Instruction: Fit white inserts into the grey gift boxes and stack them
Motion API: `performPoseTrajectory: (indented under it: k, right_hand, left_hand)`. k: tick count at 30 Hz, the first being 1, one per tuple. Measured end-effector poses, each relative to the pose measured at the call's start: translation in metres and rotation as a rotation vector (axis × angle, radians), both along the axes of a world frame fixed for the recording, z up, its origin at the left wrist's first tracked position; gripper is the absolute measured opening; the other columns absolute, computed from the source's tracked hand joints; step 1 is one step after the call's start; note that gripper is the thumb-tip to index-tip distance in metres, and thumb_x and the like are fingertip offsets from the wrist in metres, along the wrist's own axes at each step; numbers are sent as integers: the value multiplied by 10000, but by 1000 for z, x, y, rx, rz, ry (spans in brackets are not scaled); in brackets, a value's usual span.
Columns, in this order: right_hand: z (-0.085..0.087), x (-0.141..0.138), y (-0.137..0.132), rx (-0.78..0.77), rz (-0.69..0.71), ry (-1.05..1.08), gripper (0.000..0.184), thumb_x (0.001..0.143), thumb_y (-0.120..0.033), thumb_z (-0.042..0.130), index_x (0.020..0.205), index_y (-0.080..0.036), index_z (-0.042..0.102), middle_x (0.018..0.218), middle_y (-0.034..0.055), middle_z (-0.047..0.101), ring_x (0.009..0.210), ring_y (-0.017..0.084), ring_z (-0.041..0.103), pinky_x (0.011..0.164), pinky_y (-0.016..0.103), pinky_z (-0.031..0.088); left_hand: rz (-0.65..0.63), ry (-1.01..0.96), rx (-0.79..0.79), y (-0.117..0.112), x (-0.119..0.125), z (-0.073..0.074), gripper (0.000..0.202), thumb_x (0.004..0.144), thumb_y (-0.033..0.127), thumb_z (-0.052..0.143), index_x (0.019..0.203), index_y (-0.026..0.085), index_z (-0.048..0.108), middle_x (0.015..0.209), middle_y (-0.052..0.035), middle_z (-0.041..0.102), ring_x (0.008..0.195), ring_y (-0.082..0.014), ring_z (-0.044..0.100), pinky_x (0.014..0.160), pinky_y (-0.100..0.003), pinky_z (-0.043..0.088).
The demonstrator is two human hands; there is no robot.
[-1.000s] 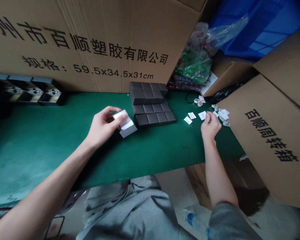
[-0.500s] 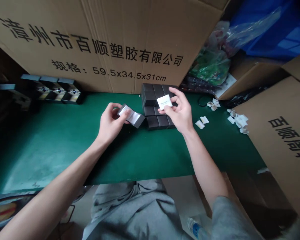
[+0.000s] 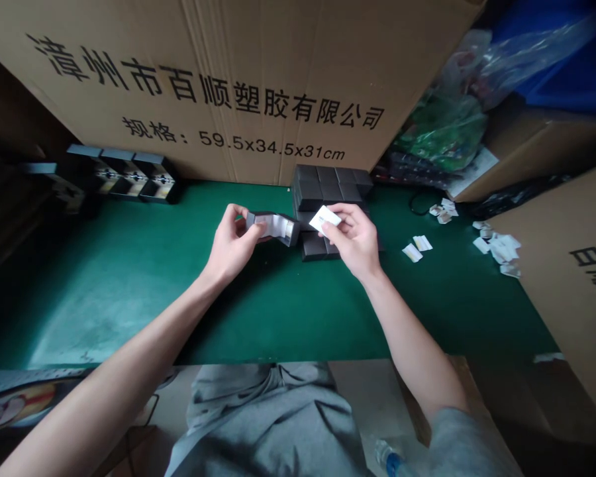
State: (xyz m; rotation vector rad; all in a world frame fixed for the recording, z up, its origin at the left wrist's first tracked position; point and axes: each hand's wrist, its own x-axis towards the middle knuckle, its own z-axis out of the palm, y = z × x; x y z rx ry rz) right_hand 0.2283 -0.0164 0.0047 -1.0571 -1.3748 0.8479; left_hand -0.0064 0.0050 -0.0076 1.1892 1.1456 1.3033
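My left hand [image 3: 236, 240] grips a small black box [image 3: 287, 233] with its lid up, the thumb resting on the pale inside. Close to its right, my right hand [image 3: 352, 238] pinches a small white card [image 3: 324, 219] with faint print, thumb on its face. The card and the open box are a short way apart. Behind my right hand stands a stack of closed black boxes [image 3: 335, 185], partly hidden by the hand. Two white pieces [image 3: 413, 252] with yellowish edges lie on the green table [image 3: 278, 311] to the right.
Several open black boxes [image 3: 136, 173] stand in a row at the back left. A large printed carton [image 3: 218, 53] forms the back wall. More small white pieces [image 3: 504, 249] lie by the right carton [image 3: 571, 278]. Clear bags [image 3: 447, 126] sit at the back right.
The black box has turned more level and its opening now shows more toward me. My right hand has lowered a little and tilted the white card. The view has shifted slightly left.
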Motion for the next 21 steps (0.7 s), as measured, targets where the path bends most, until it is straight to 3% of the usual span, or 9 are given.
performPoseTrajectory:
  k: [5,10,13,16,19,21]
  right_hand:
    - [0,-2,-1,33,-143,-40,205,887,-381,772,1005,-231,697,882,0,757,751,131,704,621,246,569]
    - [1,-6,-4,120,-222,-45,158,891,-332,774,950,-225,676,863,1,744,753,127,714,638,245,580]
    - [-4,-12,-8,175,-207,-50,172,912,-317,757,993,-229,634,885,4,741,730,130,743,631,248,617]
    - [-11,-20,-13,262,-182,-140,237,955,-291,711,1161,-239,607,957,18,764,742,136,771,658,257,664]
    - [-17,-27,-15,438,-241,-340,296,988,-239,674,1277,-248,612,1005,27,787,793,140,783,731,269,695]
    - [-19,-30,-16,569,-288,-458,248,986,-184,674,1227,-245,658,983,19,793,780,133,776,743,264,696]
  left_hand:
    - [-66,74,30,-2,-1,2,473,733,424,845,850,222,434,823,23,589,776,-147,622,730,-303,566]
    - [-123,133,113,-2,-1,0,602,688,520,906,880,225,418,905,17,580,818,-133,598,691,-248,496]
    - [-149,119,169,1,-2,-7,706,612,565,949,1014,244,467,1042,-7,567,899,-151,632,742,-264,547]
    - [-195,155,172,1,-4,-11,860,594,572,966,1262,271,515,1123,-32,557,913,-167,651,779,-297,585]
    - [-251,183,139,0,-5,-11,987,602,560,970,1431,280,514,1174,-57,573,916,-182,667,791,-321,603]
    - [-275,191,108,-2,-5,-9,1027,599,554,974,1474,270,517,1224,-82,589,937,-199,677,804,-342,611]
